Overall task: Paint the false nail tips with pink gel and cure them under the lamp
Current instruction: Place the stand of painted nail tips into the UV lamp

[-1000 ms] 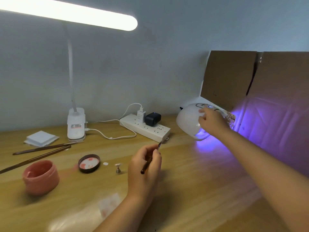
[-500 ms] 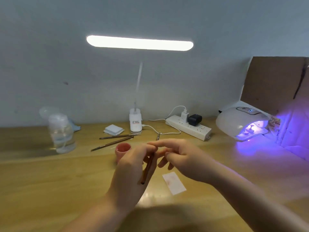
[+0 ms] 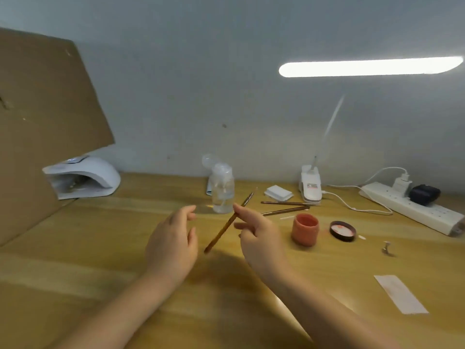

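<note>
Brush held over the wooden table (image 3: 100,248), both hands centred.
The curing lamp (image 3: 83,177) sat far left; the pink gel jar (image 3: 305,229) stood right of the hands. The right hand (image 3: 259,238) pinched the brush (image 3: 226,222) between thumb and forefinger; the left hand (image 3: 171,243) hung relaxed, fingers loosely spread, clear of the brush.

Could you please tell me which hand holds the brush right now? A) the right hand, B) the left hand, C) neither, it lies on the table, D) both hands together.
A: the right hand pinches the brush near its upper part, with the brush slanting down toward the open left hand, which does not touch it.
</note>
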Demonstrator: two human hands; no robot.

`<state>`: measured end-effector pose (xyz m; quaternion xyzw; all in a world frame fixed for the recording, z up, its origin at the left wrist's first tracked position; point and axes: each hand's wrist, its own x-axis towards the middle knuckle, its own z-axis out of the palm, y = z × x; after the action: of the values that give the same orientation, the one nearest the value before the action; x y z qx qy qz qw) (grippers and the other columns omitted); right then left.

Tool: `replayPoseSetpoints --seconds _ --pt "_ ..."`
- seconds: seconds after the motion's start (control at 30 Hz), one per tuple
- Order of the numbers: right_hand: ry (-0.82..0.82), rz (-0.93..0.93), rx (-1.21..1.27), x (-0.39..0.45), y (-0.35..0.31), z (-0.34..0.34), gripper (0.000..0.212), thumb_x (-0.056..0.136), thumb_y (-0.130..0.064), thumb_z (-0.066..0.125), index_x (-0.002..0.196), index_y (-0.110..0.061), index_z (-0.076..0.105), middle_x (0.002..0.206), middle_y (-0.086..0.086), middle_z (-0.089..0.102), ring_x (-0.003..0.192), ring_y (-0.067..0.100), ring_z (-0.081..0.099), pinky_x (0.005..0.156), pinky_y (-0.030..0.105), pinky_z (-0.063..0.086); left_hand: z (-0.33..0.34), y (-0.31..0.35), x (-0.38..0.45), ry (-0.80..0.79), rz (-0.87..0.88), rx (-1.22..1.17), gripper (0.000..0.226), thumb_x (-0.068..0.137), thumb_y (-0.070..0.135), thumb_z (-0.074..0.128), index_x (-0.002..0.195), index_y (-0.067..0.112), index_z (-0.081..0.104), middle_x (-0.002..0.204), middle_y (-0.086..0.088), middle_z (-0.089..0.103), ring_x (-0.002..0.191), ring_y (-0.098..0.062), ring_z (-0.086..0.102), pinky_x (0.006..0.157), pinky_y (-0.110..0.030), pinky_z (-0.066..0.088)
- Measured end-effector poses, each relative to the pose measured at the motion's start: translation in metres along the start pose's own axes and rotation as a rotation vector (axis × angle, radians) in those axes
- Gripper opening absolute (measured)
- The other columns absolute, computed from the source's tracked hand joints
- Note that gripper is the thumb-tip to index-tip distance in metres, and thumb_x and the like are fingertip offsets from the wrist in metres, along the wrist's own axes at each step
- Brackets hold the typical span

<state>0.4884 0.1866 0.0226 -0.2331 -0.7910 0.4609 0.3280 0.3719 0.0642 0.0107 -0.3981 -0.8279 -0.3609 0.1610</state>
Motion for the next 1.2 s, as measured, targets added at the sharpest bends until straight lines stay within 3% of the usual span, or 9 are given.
replayPoseSetpoints --seconds 0.13,0.23,0.33,0.4,0.6,0.77,0.9,1.07,1.2 --pt "-0.109 -0.019 -0.187 0.011 0.004 0.036 0.067 0.087 0.003 0.042 0.141 -0.038 0.042 0.13 -0.007 0.058 0.118 0.007 0.052 0.093 0.016 0.037 -0.013 -0.087 0.025 0.057 -0.45 -0.052 0.036 0.09 0.016 0.058 0.126 0.019 0.053 0.124 0.002 0.06 0.108 -0.021 0.059 0.088 -0.036 0.05" --pt "-0.172 -0.076 -0.322 0.014 0.01 0.048 0.073 0.086 0.005 0.043 0.145 -0.037 0.034 0.132 0.0 0.055 0.123 0.015 0.046 0.088 0.014 0.029 -0.02 -0.145 0.053 0.022 -0.588 -0.003 0.038 0.09 0.016 0.059 0.128 0.012 0.054 0.129 -0.008 0.058 0.11 -0.027 0.058 0.086 -0.034 0.046" --pt "-0.15 -0.15 -0.421 0.015 0.017 0.05 0.074 0.086 0.006 0.043 0.147 -0.034 0.03 0.13 0.001 0.055 0.121 0.018 0.045 0.082 0.011 0.025 -0.035 -0.187 0.089 0.027 -0.686 0.076 0.032 0.09 0.012 0.052 0.121 0.003 0.059 0.123 -0.019 0.061 0.105 -0.036 0.059 0.09 -0.042 0.048" --pt "-0.157 -0.149 -0.452 0.015 0.019 0.05 0.077 0.084 0.006 0.043 0.149 -0.032 0.027 0.132 0.0 0.052 0.123 0.017 0.041 0.087 0.013 0.026 -0.047 -0.21 0.11 0.063 -0.721 0.082 0.03 0.092 0.008 0.045 0.117 -0.001 0.058 0.116 -0.026 0.061 0.093 -0.038 0.059 0.086 -0.046 0.049" --pt "-0.179 -0.226 -0.497 0.016 0.02 0.055 0.085 0.079 0.008 0.045 0.15 -0.031 0.02 0.145 -0.011 0.04 0.132 0.012 0.031 0.098 0.014 0.024 -0.068 -0.276 0.143 0.134 -0.77 0.105 0.034 0.098 0.009 0.04 0.128 0.005 0.055 0.126 -0.022 0.058 0.111 -0.042 0.056 0.086 -0.041 0.045" --pt "-0.156 -0.301 -0.483 0.015 0.022 0.057 0.084 0.077 0.009 0.052 0.147 -0.028 0.028 0.135 -0.019 0.044 0.129 0.012 0.038 0.098 0.013 0.021 -0.063 -0.308 0.16 0.083 -0.748 0.132 0.036 0.096 0.011 0.042 0.131 0.006 0.05 0.124 -0.024 0.058 0.109 -0.042 0.056 0.082 -0.039 0.043" --pt "-0.103 -0.352 -0.466 0.015 0.022 0.059 0.086 0.066 0.016 0.061 0.139 -0.025 0.045 0.12 -0.023 0.047 0.116 0.02 0.052 0.09 0.026 0.036 -0.049 -0.317 0.169 0.117 -0.819 0.28 0.04 0.096 0.022 0.047 0.135 0.011 0.045 0.13 -0.02 0.057 0.116 -0.042 0.056 0.091 -0.045 0.046" --pt "-0.065 -0.414 -0.539 0.018 0.022 0.061 0.095 0.038 0.025 0.07 0.127 -0.008 0.061 0.107 -0.012 0.058 0.095 0.023 0.063 0.073 0.03 0.046 -0.036 -0.323 0.19 0.179 -0.945 0.32 0.069 0.096 0.025 0.054 0.148 -0.001 0.018 0.144 -0.021 0.044 0.125 -0.042 0.051 0.097 -0.048 0.043" --pt "-0.069 -0.436 -0.569 0.02 0.022 0.062 0.096 0.032 0.024 0.07 0.123 -0.005 0.062 0.107 -0.012 0.06 0.096 0.013 0.052 0.075 0.032 0.046 -0.035 -0.331 0.196 0.237 -0.94 0.298 0.057 0.094 0.023 0.056 0.141 -0.001 0.034 0.138 -0.021 0.051 0.121 -0.041 0.054 0.096 -0.049 0.045"
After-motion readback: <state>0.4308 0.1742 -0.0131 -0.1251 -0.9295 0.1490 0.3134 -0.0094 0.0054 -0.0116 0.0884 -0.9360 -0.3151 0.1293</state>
